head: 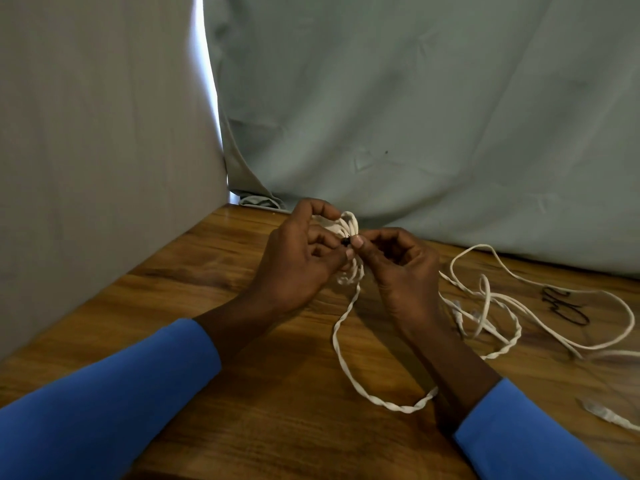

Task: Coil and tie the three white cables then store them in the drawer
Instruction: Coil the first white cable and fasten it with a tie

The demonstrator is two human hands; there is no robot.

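1. A grey-green cloth (415,98) is hanging across the top and right of the frame, and a paler panel (86,150) is filling the left side.
2. A wooden tabletop (277,427) is spreading across the lower half.
3. Two blue sleeves (104,403) are reaching in from the lower corners, both cut off by the frame's edge.
4. The left hand (298,258), at the frame's centre, is curling its fingers round a coiled cable (348,225). Its palm is hiding much of the coil.
5. The right hand (401,268) is pinching a small black tie (345,241) between thumb and forefinger at the coil's middle, with the other fingers curled in.
6. The coil's twisted tail (346,362) is dropping to the tabletop and looping under the right wrist.
7. Loose white cables (502,323) are lying tangled at centre right, running off the right edge. It is hard to tell how many there are.
8. Thin black ties (564,306) are lying among them, blurred.
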